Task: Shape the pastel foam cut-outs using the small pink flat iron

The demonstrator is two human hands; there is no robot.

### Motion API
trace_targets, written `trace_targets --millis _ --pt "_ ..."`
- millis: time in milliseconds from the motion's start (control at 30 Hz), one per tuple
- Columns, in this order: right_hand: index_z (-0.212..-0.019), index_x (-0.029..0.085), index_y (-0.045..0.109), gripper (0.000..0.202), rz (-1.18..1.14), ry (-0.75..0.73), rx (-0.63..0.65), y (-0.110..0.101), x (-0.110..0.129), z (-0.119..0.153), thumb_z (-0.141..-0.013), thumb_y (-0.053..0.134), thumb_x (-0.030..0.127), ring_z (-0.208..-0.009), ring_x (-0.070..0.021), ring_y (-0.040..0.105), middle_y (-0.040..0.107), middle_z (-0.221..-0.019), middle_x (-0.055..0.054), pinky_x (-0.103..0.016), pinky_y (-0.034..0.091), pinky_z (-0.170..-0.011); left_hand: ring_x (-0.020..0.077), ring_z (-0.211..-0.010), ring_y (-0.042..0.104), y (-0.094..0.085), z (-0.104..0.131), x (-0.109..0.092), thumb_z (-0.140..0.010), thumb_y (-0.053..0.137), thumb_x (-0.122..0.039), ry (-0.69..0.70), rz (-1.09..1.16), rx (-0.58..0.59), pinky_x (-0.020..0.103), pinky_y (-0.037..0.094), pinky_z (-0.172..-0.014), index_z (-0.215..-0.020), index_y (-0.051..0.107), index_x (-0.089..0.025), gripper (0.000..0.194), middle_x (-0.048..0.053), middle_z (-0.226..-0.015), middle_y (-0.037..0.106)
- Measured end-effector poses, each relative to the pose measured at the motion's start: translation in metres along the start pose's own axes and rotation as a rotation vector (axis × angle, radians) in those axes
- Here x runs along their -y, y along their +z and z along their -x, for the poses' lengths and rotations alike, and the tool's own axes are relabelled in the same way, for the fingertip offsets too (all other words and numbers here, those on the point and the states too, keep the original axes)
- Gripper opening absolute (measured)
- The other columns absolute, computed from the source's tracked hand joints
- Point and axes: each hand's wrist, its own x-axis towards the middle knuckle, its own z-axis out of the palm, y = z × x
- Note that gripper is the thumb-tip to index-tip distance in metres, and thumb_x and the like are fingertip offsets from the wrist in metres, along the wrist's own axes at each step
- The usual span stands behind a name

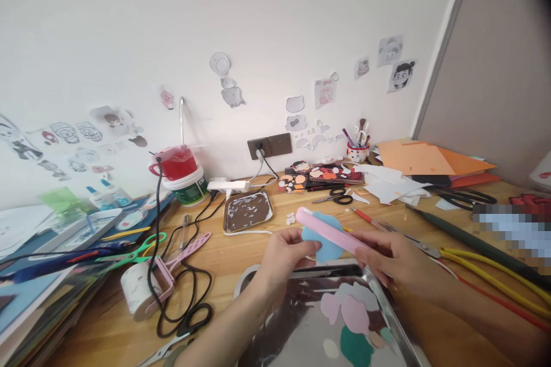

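My left hand (289,252) is closed, pinching a light-blue paper cutout (329,248) between thumb and fingers. My right hand (383,255) is wrapped round a long pink rod-like tool (329,231) with a rounded end. The tool lies slantwise across the front of the blue cutout and hides part of it; whether it presses on the paper I cannot tell. Below both hands is a shiny metal tray (293,321). In it lie several cutouts, among them a pink one (354,314), a dark-green one (355,347) and a pale-grey one (365,297).
A small brown tray with white smears (248,212) sits behind my left hand. Black cables (209,281) and green scissors (144,249) lie left. Yellow-handled pliers (486,269) are at right. Paper scraps (394,183), orange sheets (413,157) and black scissors (340,197) lie farther back.
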Motion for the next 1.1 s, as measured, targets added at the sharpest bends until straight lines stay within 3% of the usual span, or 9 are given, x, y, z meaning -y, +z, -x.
trace_targets --millis 333,500,667,900,1100 --pt "-0.104 0.018 0.050 0.035 -0.003 -0.009 -0.057 0.002 -0.013 -0.001 -0.079 0.042 0.040 -0.038 -0.0060 0.036 0.044 -0.052 0.004 -0.018 0.025 -0.037 0.0088 -0.056 0.051 0.004 0.005 -0.001 -0.056 0.066 -0.025 0.019 -0.018 0.010 0.022 0.040 -0.062 -0.063 0.062 -0.013 0.014 0.003 -0.065 0.061" --pt "-0.079 0.018 0.054 0.026 -0.021 -0.006 -0.083 -0.001 -0.004 -0.002 -0.078 0.043 0.041 -0.036 -0.0048 0.035 0.042 -0.050 0.005 -0.018 0.024 -0.036 0.0093 -0.054 0.052 0.004 0.005 -0.001 -0.055 0.066 -0.025 0.016 -0.016 -0.004 0.022 0.040 -0.060 -0.062 0.061 -0.013 0.015 0.002 -0.062 0.060" --pt "-0.064 0.017 0.049 0.033 -0.056 0.024 -0.175 -0.015 -0.001 -0.006 -0.077 0.039 0.045 -0.037 -0.0047 0.036 0.044 -0.058 0.003 -0.018 0.028 -0.034 0.0103 -0.054 0.052 -0.002 0.002 -0.003 -0.059 0.062 -0.021 0.044 -0.028 -0.038 0.022 0.040 -0.057 -0.065 0.060 -0.011 0.012 0.003 -0.063 0.059" --pt "-0.065 0.017 0.049 0.035 -0.032 -0.001 -0.020 -0.018 -0.002 -0.004 -0.078 0.037 0.046 -0.034 -0.0051 0.034 0.036 -0.041 0.006 -0.016 0.026 -0.033 0.0121 -0.058 0.054 -0.002 0.001 -0.003 -0.060 0.061 -0.022 0.038 0.065 -0.027 0.025 0.043 -0.062 -0.065 0.059 -0.011 0.012 0.004 -0.065 0.059" --pt "-0.067 0.016 0.052 0.033 -0.069 0.010 -0.069 -0.018 -0.002 -0.005 -0.078 0.039 0.045 -0.036 -0.0046 0.036 0.040 -0.046 0.005 -0.016 0.028 -0.035 0.0114 -0.062 0.053 -0.006 0.000 -0.003 -0.062 0.062 -0.031 0.065 0.048 -0.065 0.022 0.044 -0.058 -0.072 0.059 -0.012 0.022 0.006 -0.073 0.059"
